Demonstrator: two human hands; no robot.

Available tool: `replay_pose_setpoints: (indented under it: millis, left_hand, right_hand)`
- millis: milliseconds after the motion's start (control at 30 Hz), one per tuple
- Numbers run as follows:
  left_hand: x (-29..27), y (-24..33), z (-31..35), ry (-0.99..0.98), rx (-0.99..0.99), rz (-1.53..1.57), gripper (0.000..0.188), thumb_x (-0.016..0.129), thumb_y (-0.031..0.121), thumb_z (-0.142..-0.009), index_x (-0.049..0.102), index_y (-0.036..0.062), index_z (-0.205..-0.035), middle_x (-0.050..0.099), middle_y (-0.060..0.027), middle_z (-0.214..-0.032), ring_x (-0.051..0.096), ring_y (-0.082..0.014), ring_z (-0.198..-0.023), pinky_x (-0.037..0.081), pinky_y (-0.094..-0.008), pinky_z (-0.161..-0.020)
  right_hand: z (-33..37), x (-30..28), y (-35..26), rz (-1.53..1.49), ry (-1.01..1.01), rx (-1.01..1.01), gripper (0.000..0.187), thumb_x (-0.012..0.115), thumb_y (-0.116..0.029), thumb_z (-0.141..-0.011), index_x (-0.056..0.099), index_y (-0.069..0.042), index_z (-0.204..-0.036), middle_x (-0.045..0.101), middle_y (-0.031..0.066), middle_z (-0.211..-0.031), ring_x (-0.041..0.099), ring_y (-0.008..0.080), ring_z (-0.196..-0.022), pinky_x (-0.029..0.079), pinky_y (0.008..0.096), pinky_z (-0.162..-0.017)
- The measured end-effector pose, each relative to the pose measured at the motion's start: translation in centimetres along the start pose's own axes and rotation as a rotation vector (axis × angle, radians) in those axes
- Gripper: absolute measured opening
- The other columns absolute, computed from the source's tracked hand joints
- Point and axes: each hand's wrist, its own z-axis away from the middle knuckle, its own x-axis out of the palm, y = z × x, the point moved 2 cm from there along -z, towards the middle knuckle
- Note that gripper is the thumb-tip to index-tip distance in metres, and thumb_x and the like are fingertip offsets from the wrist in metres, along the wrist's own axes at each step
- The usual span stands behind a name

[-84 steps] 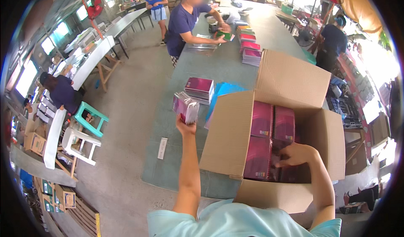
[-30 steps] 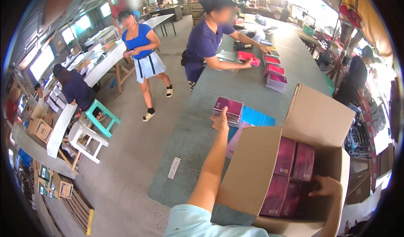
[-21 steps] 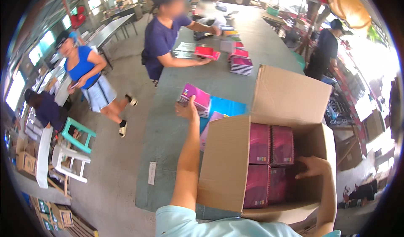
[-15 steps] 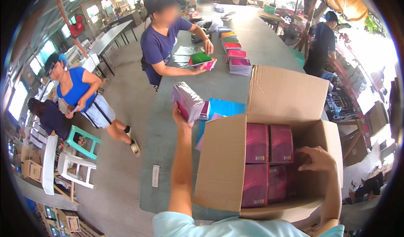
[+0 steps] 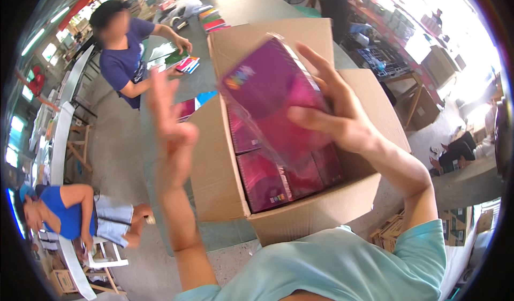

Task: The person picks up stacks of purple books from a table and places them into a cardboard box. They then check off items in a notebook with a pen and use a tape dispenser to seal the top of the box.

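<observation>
Up close, the right hand (image 5: 342, 111) holds a maroon notebook bundle (image 5: 273, 97) above the box (image 5: 316, 214), thumb across the cover and fingers along its far edge, likely to stop the block splaying. The left hand (image 5: 174, 122), blurred, hangs left of it, fingers raised and apart, with nothing in them that I can see. The box's flaps lean outward, presumably leaving room to reach in; packed notebooks (image 5: 262, 180) lie covers up, side by side, which should save space. Past it, on the counter (image 5: 225, 234), another maroon notebook (image 5: 187, 108) shows beside a blue sheet (image 5: 206, 98). Farther off, a co-worker (image 5: 120, 60) handles coloured notebooks (image 5: 187, 64).
</observation>
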Motion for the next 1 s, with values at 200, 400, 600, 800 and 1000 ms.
replay_pose_setpoints:
  millis: [200, 400, 600, 800, 1000]
  left_hand:
    - [-4.7, -2.9, 4.0, 0.364, -0.253, 0.183, 0.081, 0.045, 0.063, -0.092, 0.024, 0.0139, -0.153, 0.023, -0.0121, -0.157, 0.031, -0.0293, -0.139, 0.023, -0.0508, -0.11]
    - [-6.6, -14.5, 7.2, 0.547, -0.585, 0.143, 0.06, 0.048, 0.05, -0.096, 0.036, 0.0193, -0.147, 0.032, -0.0114, -0.152, 0.034, -0.0292, -0.136, 0.026, -0.0519, -0.106]
    - [-7.3, -26.6, 12.8, 0.619, -0.984, 0.161, 0.067, 0.061, 0.049, -0.089, 0.038, 0.0196, -0.145, 0.037, -0.0106, -0.149, 0.036, -0.027, -0.134, 0.027, -0.0549, -0.105]
    - [-2.3, -36.7, 12.6, 0.64, -1.27, 0.057, 0.103, 0.067, 0.064, -0.073, 0.03, 0.004, -0.147, 0.032, -0.0201, -0.15, 0.029, -0.0333, -0.138, 0.03, -0.0532, -0.108]
    - [-0.8, -39.8, 7.3, 0.602, -1.481, -0.537, 0.137, 0.07, 0.082, -0.055, 0.02, -0.0034, -0.15, 0.018, -0.0226, -0.155, 0.022, -0.0372, -0.141, 0.031, -0.0547, -0.108]
  right_hand:
    - [8.2, -8.3, 3.6, -0.438, 0.249, 0.425, 0.064, 0.067, -0.019, -0.089, 0.037, 0.003, -0.141, 0.06, 0.0163, -0.12, 0.062, 0.0198, -0.104, 0.049, 0.0334, -0.092]
    - [5.3, -10.4, 7.6, 0.822, 0.387, 0.152, 0.067, 0.068, -0.019, -0.086, 0.038, 0.005, -0.14, 0.049, 0.0223, -0.132, 0.045, 0.0337, -0.127, 0.04, 0.0419, -0.104]
    - [4.2, -8.0, 8.9, 1.786, -0.415, 0.053, 0.088, 0.073, -0.026, -0.078, 0.027, 0.004, -0.147, 0.022, 0.0267, -0.153, 0.016, 0.0422, -0.145, 0.022, 0.0505, -0.116]
    - [1.9, -9.9, 20.5, 1.959, -0.447, 0.379, 0.085, 0.067, -0.026, -0.079, 0.026, 0.007, -0.146, 0.031, 0.0324, -0.146, 0.036, 0.0452, -0.134, 0.03, 0.0519, -0.111]
    - [4.0, -10.7, 22.0, 1.798, -0.276, 0.293, 0.078, 0.06, -0.016, -0.079, 0.026, 0.014, -0.142, 0.03, 0.0381, -0.143, 0.037, 0.052, -0.13, 0.035, 0.0536, -0.107]
